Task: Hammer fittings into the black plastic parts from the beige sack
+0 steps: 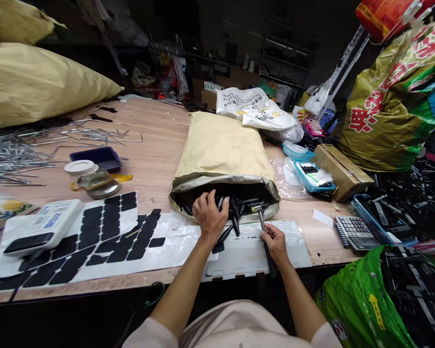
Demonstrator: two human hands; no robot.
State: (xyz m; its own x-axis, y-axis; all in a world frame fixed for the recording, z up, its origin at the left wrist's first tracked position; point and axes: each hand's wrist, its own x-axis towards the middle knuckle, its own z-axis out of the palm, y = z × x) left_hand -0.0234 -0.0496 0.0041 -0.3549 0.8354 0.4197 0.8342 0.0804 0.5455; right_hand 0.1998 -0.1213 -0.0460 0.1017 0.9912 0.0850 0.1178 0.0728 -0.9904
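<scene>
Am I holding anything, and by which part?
Your right hand holds a hammer by its handle, below the head; whether your left hand grips anything can't be told.

Wood-grain table point(155, 130) | beige sack point(224, 145) | rods point(14, 154), apparently metal | lidded jar point(102, 184) | dark tray point(98, 158)

The single head view looks from above and just behind the near edge of the tabletop point(155, 140), with the wearer's own torso point(246, 324) at the bottom and the forearms point(188, 290) running away from the lens. It faces forward and tilts down, so the near edge crosses the lower part, climbing slightly to the right, while dark shelves point(290, 53) show beyond the far edge. The left hand point(210, 215) and right hand point(277, 244) lie close to the camera, near the middle, and the tabletop's left end runs out of frame.
</scene>
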